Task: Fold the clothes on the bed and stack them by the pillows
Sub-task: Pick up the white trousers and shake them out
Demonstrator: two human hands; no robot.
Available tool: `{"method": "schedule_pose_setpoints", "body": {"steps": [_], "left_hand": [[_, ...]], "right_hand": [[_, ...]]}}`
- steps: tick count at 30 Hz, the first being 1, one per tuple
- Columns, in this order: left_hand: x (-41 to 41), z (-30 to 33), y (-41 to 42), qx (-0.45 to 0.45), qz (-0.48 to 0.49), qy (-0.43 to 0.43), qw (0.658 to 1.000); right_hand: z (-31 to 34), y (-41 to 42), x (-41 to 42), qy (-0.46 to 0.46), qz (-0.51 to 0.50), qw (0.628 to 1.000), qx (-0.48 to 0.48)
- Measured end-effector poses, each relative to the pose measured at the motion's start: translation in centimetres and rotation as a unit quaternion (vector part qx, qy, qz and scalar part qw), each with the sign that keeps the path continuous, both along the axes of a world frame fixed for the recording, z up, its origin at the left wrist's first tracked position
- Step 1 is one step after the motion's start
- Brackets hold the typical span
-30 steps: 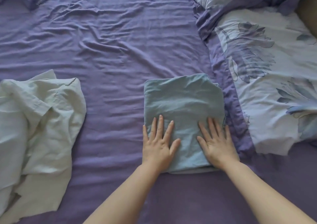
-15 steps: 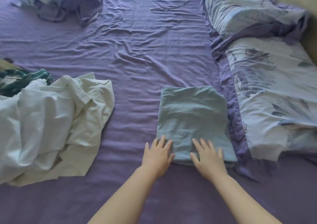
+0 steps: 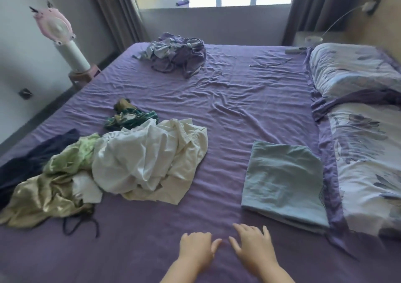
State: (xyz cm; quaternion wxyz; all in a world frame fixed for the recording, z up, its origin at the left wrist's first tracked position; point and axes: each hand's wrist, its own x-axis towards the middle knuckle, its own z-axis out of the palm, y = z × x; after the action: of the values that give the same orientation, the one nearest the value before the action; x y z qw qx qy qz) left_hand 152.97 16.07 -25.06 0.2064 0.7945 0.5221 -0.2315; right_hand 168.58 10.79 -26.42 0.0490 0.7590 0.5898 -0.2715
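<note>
Both my hands hold nothing: my left hand (image 3: 196, 247) and my right hand (image 3: 251, 244) lie palm down, side by side, fingers loosely spread over the purple sheet (image 3: 227, 109) at the near edge of the bed, forearms reaching in from below. Neither one touches any garment.

The folded blue-grey garment (image 3: 282, 180) lies flat just beyond my right hand, near the right side of the bed, its right edge against the border of the flowered pillow (image 3: 368, 152). A second flowered pillow (image 3: 351, 68) sits behind that one, toward the far right corner.

To the left, well apart from the folded piece, an unfolded heap waits: a cream-white shirt (image 3: 152, 159) on top, a shiny green-gold garment (image 3: 50, 193) beside it toward the left edge, a dark navy piece (image 3: 32, 161) behind that, and a green patterned item (image 3: 130, 117) just beyond the shirt. A crumpled purple-grey bundle (image 3: 175, 52) rests near the far edge of the bed.
</note>
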Motion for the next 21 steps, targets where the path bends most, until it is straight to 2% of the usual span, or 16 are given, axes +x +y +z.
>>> {"method": "schedule_pose_setpoints", "body": {"steps": [10,15,21], "left_hand": [[-12.9,7.0,5.6,0.054,0.088,-0.027,0.994],[-20.8,8.2,11.9,0.053,0.106,-0.018,0.993],[-29.2,7.7,23.4,0.072,0.071,-0.009,0.995]], "right_hand": [[7.1,8.2,-12.7,-0.025,0.099,0.993,0.053],[8.2,14.3,-19.5,-0.027,0.083,0.994,0.069],[8.3,24.0,-26.0,-0.027,0.037,0.995,0.087]]}}
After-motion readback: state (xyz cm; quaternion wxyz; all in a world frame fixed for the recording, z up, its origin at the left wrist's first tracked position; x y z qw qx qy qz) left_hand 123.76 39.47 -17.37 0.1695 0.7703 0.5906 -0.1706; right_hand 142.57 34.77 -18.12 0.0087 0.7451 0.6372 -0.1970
